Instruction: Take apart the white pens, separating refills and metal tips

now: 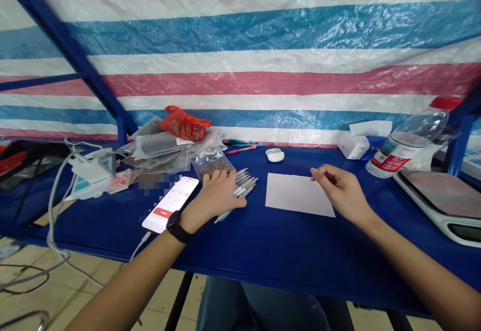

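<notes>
My left hand (220, 193), a black watch on its wrist, lies over a bundle of grey pens (246, 183) with the fingers and thumb apart. Pointed pen ends stick out to its right, and the rest of the bundle is mostly hidden under the palm. Just beyond the fingertips is a clear bag (212, 163) of small brownish parts. My right hand (340, 190) is closed in a pinch over the right side of a white sheet of paper (291, 193). Anything between those fingertips is too small to make out.
A lit phone (171, 205) with a cable lies left of the pens. Plastic bags (158, 148) and a red bag (184, 123) are piled behind. A white earphone case (275, 155) sits beyond the paper. At right stand a bottle (409, 143) and a scale (443, 195).
</notes>
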`<action>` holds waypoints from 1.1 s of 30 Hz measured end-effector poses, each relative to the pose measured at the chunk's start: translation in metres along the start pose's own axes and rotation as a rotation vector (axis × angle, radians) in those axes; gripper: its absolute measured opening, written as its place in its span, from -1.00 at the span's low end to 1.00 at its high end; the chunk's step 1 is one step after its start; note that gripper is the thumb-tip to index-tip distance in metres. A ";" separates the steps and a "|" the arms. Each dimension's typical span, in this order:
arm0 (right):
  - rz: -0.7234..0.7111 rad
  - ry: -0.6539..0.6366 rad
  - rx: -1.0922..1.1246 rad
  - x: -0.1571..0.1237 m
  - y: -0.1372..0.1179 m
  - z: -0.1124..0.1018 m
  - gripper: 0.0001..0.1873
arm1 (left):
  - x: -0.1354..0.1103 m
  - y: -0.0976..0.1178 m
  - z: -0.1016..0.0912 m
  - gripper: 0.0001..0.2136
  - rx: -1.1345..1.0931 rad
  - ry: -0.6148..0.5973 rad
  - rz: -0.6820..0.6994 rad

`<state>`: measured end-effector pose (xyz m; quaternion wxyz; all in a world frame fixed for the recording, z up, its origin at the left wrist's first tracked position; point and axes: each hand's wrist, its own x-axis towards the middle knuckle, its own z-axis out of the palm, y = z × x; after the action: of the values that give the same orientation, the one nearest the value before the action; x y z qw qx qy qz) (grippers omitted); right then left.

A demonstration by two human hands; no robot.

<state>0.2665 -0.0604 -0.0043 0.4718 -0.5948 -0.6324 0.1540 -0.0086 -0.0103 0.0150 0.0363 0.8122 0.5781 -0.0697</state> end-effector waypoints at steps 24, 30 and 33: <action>-0.070 0.021 -0.037 -0.001 0.004 -0.001 -0.39 | 0.025 0.021 0.025 -0.75 -1.272 0.595 0.297; -0.093 0.013 -0.058 0.000 0.005 -0.001 -0.39 | 0.026 0.025 0.038 -0.66 -1.281 0.678 0.267; -0.100 0.008 -0.057 0.000 0.004 -0.002 -0.39 | 0.021 0.024 0.039 -0.66 -1.392 0.700 0.195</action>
<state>0.2707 -0.0604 -0.0064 0.4641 -0.5764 -0.6635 0.1099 0.0181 -0.0036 -0.0274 0.3585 0.6245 0.3925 0.5722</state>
